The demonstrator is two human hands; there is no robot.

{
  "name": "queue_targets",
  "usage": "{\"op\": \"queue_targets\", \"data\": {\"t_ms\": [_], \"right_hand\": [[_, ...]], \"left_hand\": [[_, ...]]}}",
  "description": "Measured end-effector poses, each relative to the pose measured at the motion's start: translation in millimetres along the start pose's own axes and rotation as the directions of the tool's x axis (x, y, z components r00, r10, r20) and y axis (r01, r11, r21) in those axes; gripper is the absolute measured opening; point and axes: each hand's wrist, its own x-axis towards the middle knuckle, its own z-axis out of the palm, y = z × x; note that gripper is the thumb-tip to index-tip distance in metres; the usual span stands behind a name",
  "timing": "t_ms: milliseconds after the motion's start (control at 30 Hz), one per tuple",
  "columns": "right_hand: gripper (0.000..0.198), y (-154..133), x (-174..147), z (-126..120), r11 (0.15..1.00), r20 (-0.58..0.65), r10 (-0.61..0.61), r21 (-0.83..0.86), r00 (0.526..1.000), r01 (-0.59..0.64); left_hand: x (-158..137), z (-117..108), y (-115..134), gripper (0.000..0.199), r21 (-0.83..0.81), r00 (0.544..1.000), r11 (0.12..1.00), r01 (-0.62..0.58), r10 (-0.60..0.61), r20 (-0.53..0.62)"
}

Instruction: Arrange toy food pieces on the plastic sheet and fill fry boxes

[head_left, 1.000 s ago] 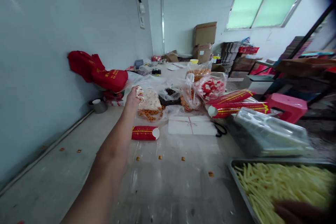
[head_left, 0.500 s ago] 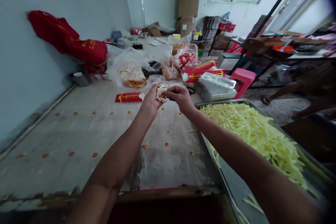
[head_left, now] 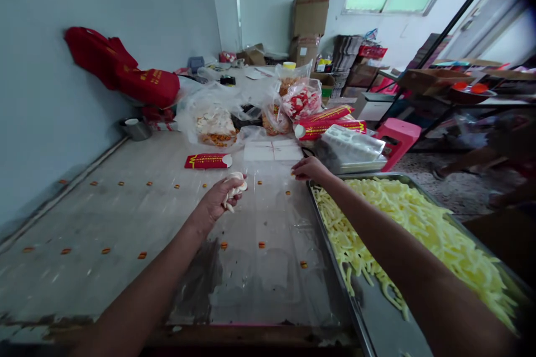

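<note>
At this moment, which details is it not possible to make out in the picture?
Head view:
Right hand: whether it pinches something is too small to tell.
White pieces: partly hidden by the left hand, so no count.
Metal tray: near end cut off by the bottom edge.
Background leg: too blurred for detail.

No text is legible; yellow characters (head_left: 151, 76) on the red cloth (head_left: 140, 89) are blurred.

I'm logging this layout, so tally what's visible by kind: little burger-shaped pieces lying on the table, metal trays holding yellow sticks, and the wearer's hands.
Burger-shaped pieces: 15
Metal tray of yellow sticks: 1
Hands (left hand, right hand): 2
Total: 18
</note>
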Motion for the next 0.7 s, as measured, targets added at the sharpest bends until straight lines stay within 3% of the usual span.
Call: {"op": "queue_targets", "data": {"t_ms": [200, 300, 367, 467, 533, 600, 700], "right_hand": [[0.018, 12.1, 14.0, 17.2, 0.98, 0.016, -0.014, -0.199, 1.0, 0.016], [0.022, 9.1, 7.3, 16.0, 0.947, -0.077, -0.121, -0.308, 0.99, 0.092], [0.019, 0.8, -3.5, 19.3, 0.9, -0.097, -0.268, -0.38, 0.958, 0.213], [0.025, -15.5, -23.9, 34.5, 0.804, 0.1, -0.481, -0.344, 0.871, 0.484], [0.031, -23.2, -34.8, 47.6, 0.793, 0.284, -0.506, -0.218, 0.815, 0.568], [0.033, -25.6, -41.4, 58.9, 0.84, 0.386, -0.455, -0.112, 0.802, 0.53], [0.037, -20.3, -47.8, 71.3, 0.941, 0.443, -0.32, 0.042, 0.838, 0.337]], "left_hand": [[15.6, 17.4, -11.7, 0.034, 0.108, 0.995, 0.99, 0.086, -0.092, 0.047], [27.0, 25.2, -18.3, 0.04, 0.155, 0.992, 0.985, 0.071, -0.086, 0.088], [32.2, 29.5, -23.2, 0.043, 0.183, 0.991, 0.981, 0.064, -0.084, 0.101], [35.7, 35.7, -29.0, 0.039, 0.212, 0.991, 0.975, 0.072, -0.093, 0.091], [35.4, 38.5, -30.3, 0.032, 0.219, 0.989, 0.973, 0.072, -0.099, 0.114], [33.3, 38.3, -29.6, 0.028, 0.209, 0.981, 0.974, 0.083, -0.116, 0.155], [27.4, 32.8, -27.1, 0.032, 0.19, 0.98, 0.977, 0.093, -0.123, 0.157]]}}
